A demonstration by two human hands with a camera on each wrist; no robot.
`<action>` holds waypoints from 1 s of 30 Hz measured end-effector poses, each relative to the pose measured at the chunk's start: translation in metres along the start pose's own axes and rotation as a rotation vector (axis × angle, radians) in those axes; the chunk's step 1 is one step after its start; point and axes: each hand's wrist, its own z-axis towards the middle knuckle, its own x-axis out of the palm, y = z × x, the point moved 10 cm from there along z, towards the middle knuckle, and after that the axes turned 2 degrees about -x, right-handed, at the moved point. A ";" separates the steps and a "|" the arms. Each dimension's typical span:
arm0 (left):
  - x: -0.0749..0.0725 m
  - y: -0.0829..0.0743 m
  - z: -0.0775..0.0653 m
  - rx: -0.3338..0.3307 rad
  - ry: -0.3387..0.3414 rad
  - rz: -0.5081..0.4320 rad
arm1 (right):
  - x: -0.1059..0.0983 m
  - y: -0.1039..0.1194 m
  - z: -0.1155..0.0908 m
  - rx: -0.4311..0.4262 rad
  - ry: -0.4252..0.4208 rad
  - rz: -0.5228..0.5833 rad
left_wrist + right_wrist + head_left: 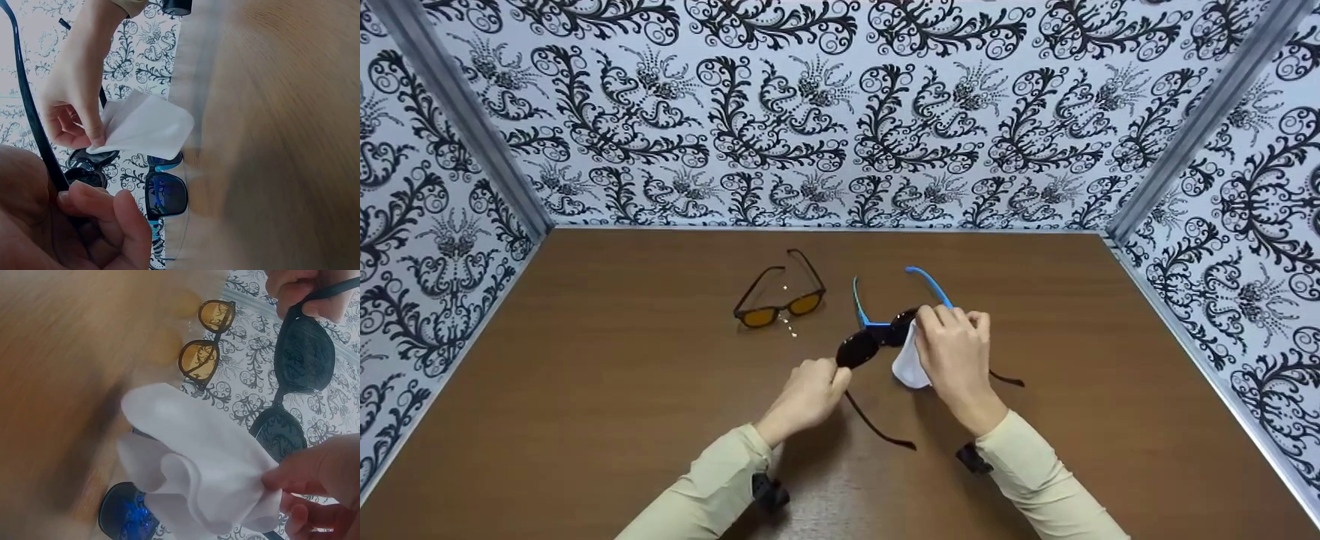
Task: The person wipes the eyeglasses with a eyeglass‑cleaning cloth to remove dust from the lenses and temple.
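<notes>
My left hand (pixel 810 394) grips black sunglasses (pixel 858 349) by one end of the frame, near the hinge, and holds them above the table with the temples hanging toward me. In the right wrist view their dark lenses (pixel 304 354) show plainly. My right hand (pixel 956 349) pinches a white cloth (pixel 910 366) between thumb and fingers, right at the other lens. The cloth (pixel 197 455) hangs in loose folds below those fingers. Just behind, blue-framed sunglasses (pixel 936 288) stand on the table, partly hidden by the black pair and my right hand.
Black-framed glasses with amber lenses (pixel 759 317) rest on the brown wooden table (pixel 607 375), left of the blue pair, temples pointing away. Patterned black-and-white walls (pixel 825 112) enclose the table at the back and both sides.
</notes>
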 end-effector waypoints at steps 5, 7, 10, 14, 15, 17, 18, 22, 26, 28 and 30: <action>0.004 0.000 0.001 0.003 0.003 -0.005 | -0.004 -0.002 0.003 0.011 -0.034 0.061; 0.005 0.001 0.002 0.004 0.004 -0.005 | -0.004 0.000 0.003 -0.011 -0.038 0.114; 0.005 0.002 0.002 -0.003 0.003 -0.011 | 0.000 0.007 0.000 -0.070 -0.021 0.182; 0.004 0.004 0.002 -0.012 0.002 -0.017 | 0.009 0.014 -0.006 -0.128 0.039 0.188; 0.003 0.004 0.002 -0.011 0.001 -0.017 | 0.011 0.014 -0.007 -0.128 0.054 0.182; 0.002 0.004 0.001 -0.003 -0.002 -0.014 | 0.014 0.014 -0.009 -0.112 0.077 0.164; 0.001 0.004 0.001 0.002 -0.004 -0.011 | 0.015 0.013 -0.009 -0.097 0.084 0.151; 0.002 0.004 -0.001 0.016 0.000 -0.003 | 0.014 0.006 -0.010 -0.027 0.076 0.068; 0.004 0.005 -0.001 0.010 0.008 0.002 | 0.007 -0.001 -0.007 0.035 0.034 -0.006; 0.005 0.005 -0.002 0.004 0.014 -0.002 | 0.003 -0.002 -0.006 0.051 0.010 -0.010; 0.006 0.005 -0.002 -0.003 0.017 -0.005 | -0.001 -0.001 -0.004 0.052 -0.013 0.013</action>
